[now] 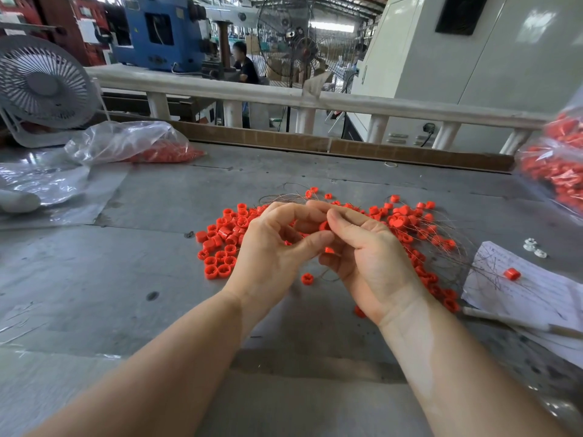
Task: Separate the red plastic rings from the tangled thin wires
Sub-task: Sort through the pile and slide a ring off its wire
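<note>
I hold my hands together above the table [126, 279], left hand [277, 247] and right hand [362, 250] both pinching one red ring [324, 226], to work it off the tangled wires [441, 247]

**Legible text: none**

White paper sheet [523, 291] at the right edge of the table [142, 263]: handwritten lines, too small and blurred to read. Blue machine [157, 33] in the background: a small yellow sticker, unreadable. Papers posted on the red wall [86, 29] at upper left: print not legible
</note>
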Demonstrator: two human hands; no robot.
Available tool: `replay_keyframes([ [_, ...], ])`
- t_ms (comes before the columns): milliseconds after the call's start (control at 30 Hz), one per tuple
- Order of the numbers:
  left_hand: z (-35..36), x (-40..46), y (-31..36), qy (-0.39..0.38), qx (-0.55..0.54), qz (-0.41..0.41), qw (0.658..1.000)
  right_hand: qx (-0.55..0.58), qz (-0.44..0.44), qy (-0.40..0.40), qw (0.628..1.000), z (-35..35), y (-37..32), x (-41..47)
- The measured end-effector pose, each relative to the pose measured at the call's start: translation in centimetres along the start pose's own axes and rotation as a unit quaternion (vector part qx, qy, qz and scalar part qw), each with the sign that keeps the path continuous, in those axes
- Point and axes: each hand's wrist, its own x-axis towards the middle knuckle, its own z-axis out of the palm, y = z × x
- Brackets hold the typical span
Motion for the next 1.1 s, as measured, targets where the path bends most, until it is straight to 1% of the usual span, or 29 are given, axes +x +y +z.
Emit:
replay_keyframes([
  [100, -0.11, 0.02, -0.33, 0.002, -0.005, -0.011, 1.000, -0.014, -0.017, -0.005, 1.000, -0.04, 0.06, 0.01],
  [200, -0.14, -0.01, -0.23, 0.010, -0.047, -0.041, 0.998, -0.023, -0.047, -0.020, 0.998, 0.15, 0.08, -0.02],
  [333, -0.17, -0.06, -0.07, 0.006, -0.103, -0.065, 0.993, -0.103, -0.097, -0.011, 0.990, 0.37, 0.40, -0.04],
  [467, -0.26, -0.08, -0.05, 0.006, -0.107, -0.056, 0.993, -0.115, -0.123, -0.010, 0.986, 0.14, 0.46, -0.19],
  [567, -0.19, -0.01, 0.05, 0.008, -0.096, -0.057, 0.994, -0.104, -0.134, -0.006, 0.985, 0.11, 0.55, -0.20],
  [667, -0.25, 0.11, -0.03, 0.025, -0.090, -0.043, 0.995, -0.099, -0.134, 0.024, 0.986, 0.10, 0.61, -0.11],
  [767, -0.37, 0.20, -0.14, 0.029, -0.097, -0.041, 0.994, -0.122, -0.133, 0.056, 0.982, -0.07, 0.37, 0.04],
  [867, -0.46, 0.27, -0.20, 0.024, -0.114, -0.042, 0.992, -0.147, -0.148, 0.056, 0.976, -0.10, 0.32, 0.06],
  [1000, -0.54, 0.27, -0.01, 0.019, -0.143, -0.038, 0.989, -0.144, -0.161, 0.052, 0.975, -0.06, 0.26, 0.09],
  [1100, -0.56, 0.12, 0.12, 0.010, -0.144, -0.042, 0.989, -0.158, -0.170, 0.061, 0.971, -0.21, 0.32, 0.13],
])
